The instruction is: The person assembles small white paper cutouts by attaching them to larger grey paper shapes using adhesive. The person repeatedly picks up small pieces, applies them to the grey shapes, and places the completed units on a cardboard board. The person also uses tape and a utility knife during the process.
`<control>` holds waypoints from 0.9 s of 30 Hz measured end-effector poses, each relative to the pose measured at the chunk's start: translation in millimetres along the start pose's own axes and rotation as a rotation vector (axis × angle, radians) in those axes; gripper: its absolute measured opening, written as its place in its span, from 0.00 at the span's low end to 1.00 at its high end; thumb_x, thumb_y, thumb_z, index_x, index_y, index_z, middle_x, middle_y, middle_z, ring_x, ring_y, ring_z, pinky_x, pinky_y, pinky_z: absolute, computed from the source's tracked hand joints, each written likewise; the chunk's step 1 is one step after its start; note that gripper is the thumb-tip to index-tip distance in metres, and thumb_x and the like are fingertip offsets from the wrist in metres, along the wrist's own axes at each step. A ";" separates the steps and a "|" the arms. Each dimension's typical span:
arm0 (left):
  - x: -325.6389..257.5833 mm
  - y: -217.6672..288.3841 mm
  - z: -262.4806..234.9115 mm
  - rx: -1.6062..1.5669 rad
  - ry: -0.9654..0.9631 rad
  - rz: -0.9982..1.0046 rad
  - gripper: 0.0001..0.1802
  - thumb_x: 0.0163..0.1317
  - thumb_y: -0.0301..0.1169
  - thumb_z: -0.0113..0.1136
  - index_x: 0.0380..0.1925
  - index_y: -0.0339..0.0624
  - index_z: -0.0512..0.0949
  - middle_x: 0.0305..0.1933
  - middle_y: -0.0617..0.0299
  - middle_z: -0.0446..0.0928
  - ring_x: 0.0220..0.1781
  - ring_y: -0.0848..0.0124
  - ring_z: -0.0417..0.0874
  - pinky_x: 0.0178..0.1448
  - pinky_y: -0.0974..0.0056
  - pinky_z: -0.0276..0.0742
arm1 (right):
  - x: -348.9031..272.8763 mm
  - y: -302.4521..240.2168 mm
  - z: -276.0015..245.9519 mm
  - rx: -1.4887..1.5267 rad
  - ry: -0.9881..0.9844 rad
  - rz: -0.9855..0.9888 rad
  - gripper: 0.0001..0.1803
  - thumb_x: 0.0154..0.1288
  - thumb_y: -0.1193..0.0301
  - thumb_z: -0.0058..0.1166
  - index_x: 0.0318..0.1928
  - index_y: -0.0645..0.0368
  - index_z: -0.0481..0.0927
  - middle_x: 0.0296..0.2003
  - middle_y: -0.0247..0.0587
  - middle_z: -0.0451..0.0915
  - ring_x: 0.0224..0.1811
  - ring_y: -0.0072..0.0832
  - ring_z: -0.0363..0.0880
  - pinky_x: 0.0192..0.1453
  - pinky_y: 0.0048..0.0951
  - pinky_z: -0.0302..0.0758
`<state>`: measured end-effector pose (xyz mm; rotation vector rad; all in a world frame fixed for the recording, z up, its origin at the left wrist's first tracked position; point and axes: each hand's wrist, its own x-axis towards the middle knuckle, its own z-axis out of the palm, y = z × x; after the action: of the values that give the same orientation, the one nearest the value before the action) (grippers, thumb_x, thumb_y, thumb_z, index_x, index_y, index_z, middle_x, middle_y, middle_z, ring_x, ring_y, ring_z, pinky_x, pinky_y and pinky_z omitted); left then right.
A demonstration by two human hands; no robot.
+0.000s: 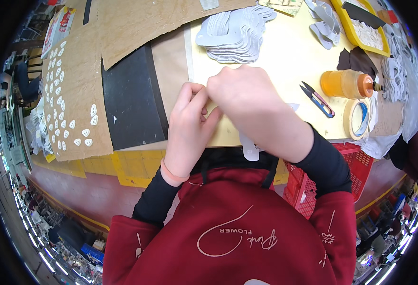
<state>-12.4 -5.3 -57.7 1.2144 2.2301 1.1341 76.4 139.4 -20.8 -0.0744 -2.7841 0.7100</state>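
My left hand [188, 124] is closed in a pinch above the pale yellow table top [275, 50]. My right hand [241, 90] is curled into a fist beside it, and the fingers of both hands meet. Whatever lies between the fingertips is hidden by the right hand. A light grey flat cut piece [250, 148] shows from under my right forearm, its lower end at the table edge; I cannot tell whether a hand holds it. Beyond my hands sits a stack of grey curved cut pieces [240, 35].
To the right are thread snips [317, 99], an amber bottle [342, 84], a tape roll [351, 118] and a yellow tray [384, 45]. Small white pieces [89, 142] dot cardboard [123, 23] at left, next to a black mat [133, 99]. A red basket [308, 192] stands below the table edge.
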 end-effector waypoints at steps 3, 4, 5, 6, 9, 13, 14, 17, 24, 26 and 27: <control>1.7 -2.4 -1.5 -0.020 -0.001 0.054 0.17 0.55 0.20 0.72 0.46 0.32 0.81 0.41 0.59 0.73 0.29 0.71 0.75 0.35 0.67 0.77 | 0.6 -8.8 4.0 -0.119 -0.161 -0.020 0.06 0.50 0.77 0.63 0.31 0.65 0.81 0.26 0.49 0.81 0.33 0.43 0.85 0.39 0.37 0.80; 1.2 -2.0 -2.5 -0.033 -0.024 0.014 0.17 0.56 0.21 0.72 0.46 0.33 0.82 0.41 0.59 0.73 0.29 0.71 0.75 0.36 0.67 0.76 | 2.6 -3.2 3.6 -0.150 -0.195 0.037 0.08 0.51 0.77 0.63 0.33 0.66 0.81 0.26 0.47 0.81 0.32 0.41 0.85 0.38 0.36 0.80; 1.0 -1.5 -3.9 -0.053 -0.052 -0.033 0.16 0.57 0.21 0.72 0.46 0.33 0.82 0.41 0.59 0.73 0.30 0.71 0.75 0.36 0.67 0.76 | 6.6 6.9 2.0 -0.153 -0.153 0.059 0.09 0.52 0.77 0.64 0.35 0.67 0.82 0.26 0.46 0.82 0.32 0.38 0.85 0.38 0.35 0.80; 0.8 -0.6 -5.5 -0.077 -0.063 -0.038 0.17 0.56 0.22 0.72 0.47 0.34 0.83 0.40 0.61 0.73 0.30 0.73 0.74 0.37 0.69 0.75 | 6.8 16.5 -0.6 -0.167 -0.184 0.130 0.11 0.52 0.76 0.65 0.36 0.68 0.83 0.26 0.45 0.82 0.31 0.36 0.84 0.37 0.34 0.79; 1.3 1.8 -11.7 -0.138 -0.127 -0.079 0.19 0.57 0.26 0.74 0.50 0.37 0.85 0.40 0.65 0.72 0.30 0.78 0.69 0.37 0.71 0.72 | -7.3 40.7 -13.8 0.364 -0.326 0.498 0.14 0.57 0.75 0.67 0.43 0.67 0.84 0.26 0.41 0.80 0.29 0.28 0.81 0.36 0.31 0.78; 0.9 4.8 -10.7 -0.062 -0.161 -0.018 0.16 0.58 0.27 0.72 0.47 0.38 0.84 0.43 0.62 0.73 0.36 0.72 0.74 0.41 0.68 0.74 | -41.1 29.1 -6.1 0.448 -0.089 0.578 0.16 0.62 0.70 0.65 0.50 0.61 0.85 0.32 0.44 0.80 0.35 0.42 0.83 0.43 0.39 0.80; 1.5 4.9 -8.7 -0.011 -0.150 0.042 0.15 0.58 0.28 0.72 0.46 0.38 0.84 0.44 0.61 0.73 0.39 0.70 0.75 0.42 0.66 0.74 | -46.0 25.1 -1.7 0.413 -0.050 0.540 0.16 0.62 0.70 0.65 0.50 0.61 0.85 0.33 0.44 0.80 0.36 0.41 0.83 0.44 0.39 0.80; 3.2 3.6 -6.2 0.067 -0.126 0.167 0.14 0.59 0.28 0.71 0.44 0.37 0.82 0.46 0.59 0.75 0.46 0.65 0.77 0.45 0.63 0.75 | -55.5 14.1 9.3 0.345 0.044 0.434 0.15 0.62 0.72 0.65 0.49 0.61 0.86 0.39 0.44 0.78 0.41 0.42 0.81 0.48 0.40 0.79; 2.9 11.6 -8.6 -0.178 -0.240 0.031 0.13 0.63 0.22 0.67 0.47 0.35 0.79 0.43 0.58 0.80 0.50 0.66 0.83 0.54 0.64 0.79 | -61.2 -1.6 14.4 0.384 0.078 0.363 0.11 0.64 0.78 0.64 0.47 0.64 0.85 0.39 0.40 0.80 0.37 0.32 0.82 0.41 0.28 0.78; -1.1 19.8 -7.1 -0.579 -0.115 -0.104 0.13 0.65 0.21 0.65 0.50 0.33 0.80 0.43 0.59 0.82 0.49 0.69 0.84 0.57 0.64 0.80 | -64.7 -7.8 10.5 0.786 0.156 0.550 0.09 0.66 0.79 0.63 0.46 0.68 0.85 0.38 0.38 0.83 0.36 0.26 0.83 0.40 0.23 0.79; -2.8 23.9 -6.1 -0.787 -0.061 -0.183 0.13 0.67 0.20 0.65 0.51 0.32 0.80 0.43 0.60 0.83 0.48 0.70 0.85 0.58 0.64 0.80 | -67.2 -11.6 7.8 0.986 0.197 0.642 0.08 0.68 0.80 0.62 0.46 0.69 0.85 0.38 0.38 0.84 0.35 0.23 0.84 0.39 0.21 0.80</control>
<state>-1.9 -3.1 -35.3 0.6815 1.5377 1.6330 139.2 117.8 -38.2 -0.7875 -1.9114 1.9850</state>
